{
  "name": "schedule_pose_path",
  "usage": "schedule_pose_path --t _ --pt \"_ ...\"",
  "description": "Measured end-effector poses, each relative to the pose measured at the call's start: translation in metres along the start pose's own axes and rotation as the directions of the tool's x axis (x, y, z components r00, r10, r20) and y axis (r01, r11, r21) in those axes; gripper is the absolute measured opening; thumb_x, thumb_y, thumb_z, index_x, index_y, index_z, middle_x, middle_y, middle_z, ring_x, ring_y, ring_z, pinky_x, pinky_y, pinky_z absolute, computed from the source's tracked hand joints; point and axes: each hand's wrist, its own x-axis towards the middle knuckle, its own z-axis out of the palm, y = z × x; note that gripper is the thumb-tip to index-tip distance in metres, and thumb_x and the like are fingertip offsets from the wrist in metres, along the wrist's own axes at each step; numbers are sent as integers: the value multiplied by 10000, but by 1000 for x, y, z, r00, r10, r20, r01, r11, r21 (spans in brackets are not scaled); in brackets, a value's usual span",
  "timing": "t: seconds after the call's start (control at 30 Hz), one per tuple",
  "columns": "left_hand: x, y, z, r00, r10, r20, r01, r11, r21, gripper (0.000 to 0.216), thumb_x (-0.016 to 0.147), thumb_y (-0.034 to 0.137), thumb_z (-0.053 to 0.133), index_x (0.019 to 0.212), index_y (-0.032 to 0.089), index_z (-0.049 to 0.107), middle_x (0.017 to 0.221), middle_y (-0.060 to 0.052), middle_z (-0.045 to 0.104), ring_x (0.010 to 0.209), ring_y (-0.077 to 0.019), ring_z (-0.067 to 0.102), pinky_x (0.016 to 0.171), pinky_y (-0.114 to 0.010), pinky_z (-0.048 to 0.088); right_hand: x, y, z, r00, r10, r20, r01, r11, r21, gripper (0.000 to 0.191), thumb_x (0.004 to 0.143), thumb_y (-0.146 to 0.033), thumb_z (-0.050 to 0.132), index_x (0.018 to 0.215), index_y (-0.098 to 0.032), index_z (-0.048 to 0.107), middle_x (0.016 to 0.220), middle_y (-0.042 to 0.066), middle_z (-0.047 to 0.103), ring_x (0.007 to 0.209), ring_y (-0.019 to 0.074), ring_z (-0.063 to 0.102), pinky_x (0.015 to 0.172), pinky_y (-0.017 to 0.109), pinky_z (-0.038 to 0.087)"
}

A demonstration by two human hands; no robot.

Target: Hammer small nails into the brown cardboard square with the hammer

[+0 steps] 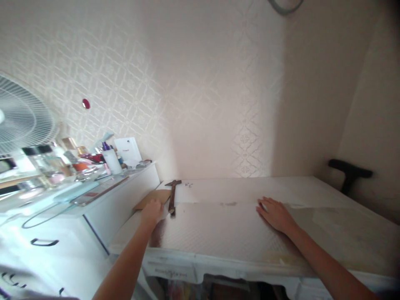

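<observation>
My left hand (152, 211) is at the left end of the white table, its fingers curled at the near edge of a flat brown cardboard piece (161, 195). Just right of it lies a hammer (172, 198) with a dark head and a wooden handle, the head pointing to the wall. A few tiny metal pieces, perhaps nails (188, 184), are scattered beyond the hammer. My right hand (276, 212) rests palm down on the table's covering, fingers spread and holding nothing.
The white table (218, 233) has a worn, quilted-looking cover and meets the patterned wall. To the left, a white cabinet (131, 196) carries bottles, a phone-like flat object (100, 191) and a white box (128, 151). A fan (25, 112) stands behind. A black T-shaped handle (349, 171) rises at right.
</observation>
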Motion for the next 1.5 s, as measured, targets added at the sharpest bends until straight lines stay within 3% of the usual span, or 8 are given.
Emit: schedule_pose_path --t 0.33,0.73,0.83,0.97,1.1,1.2,1.37,1.5 --pt "-10 16 4 995 41 -93 -33 996 88 357 852 41 287 1001 70 610 1017 -163 606 985 -227 565 873 -301 406 4 -3 -5 1000 5 -8 -5 1000 12 445 872 -392 377 1169 -126 572 1265 155 511 1182 262 438 984 417 307" --pt "-8 44 -62 963 2 -270 35 990 134 345 863 62 290 977 77 615 964 -158 609 985 -269 545 773 -325 470 4 -6 -5 1000 13 -26 -12 999 42 408 862 -373 406 1143 -134 580 1242 144 532 1166 270 448 981 429 303" --pt "-10 73 -77 929 95 -359 -64 993 98 303 872 84 327 998 88 602 1012 -144 603 988 -249 545 814 -320 459 4 -7 -4 999 16 -34 -14 999 52 401 865 -375 404 1139 -140 580 1250 145 524 1167 274 447 978 438 303" --pt "-22 136 -86 881 232 -412 -242 970 27 274 875 82 353 1015 93 588 997 -133 608 989 -222 553 841 -307 449 3 -8 -3 998 30 -46 -26 997 72 398 871 -378 397 1137 -145 579 1269 146 508 1189 276 425 984 444 294" --pt "-43 204 -84 899 295 -323 -338 937 -85 251 878 95 379 1014 139 585 991 -100 621 914 -219 587 722 -299 488 4 -7 -3 998 40 -45 -35 994 107 395 884 -355 373 1152 -142 570 1229 140 544 1172 259 448 987 421 296" --pt "-58 240 -82 871 415 -264 -462 875 -147 247 898 145 383 1053 144 575 986 -106 629 944 -229 582 767 -317 476 5 -6 -5 997 51 -50 -45 993 114 431 901 -325 322 1211 -107 528 1221 152 549 1155 246 468 981 396 312" --pt "-71 257 -80 779 592 -208 -624 700 -346 405 910 461 341 1130 185 541 965 -111 636 895 -255 605 761 -350 467 6 -5 -7 996 75 -48 -69 989 128 473 914 -318 267 1260 -79 482 1205 166 557 1133 250 489 972 398 323" --pt "-60 246 -71 883 438 -166 -466 783 -412 440 918 440 280 1122 153 544 1032 -140 617 954 -271 583 810 -372 442 6 -6 -8 997 70 -41 -64 989 130 469 914 -321 269 1253 -88 492 1208 164 554 1129 251 488 969 401 324"
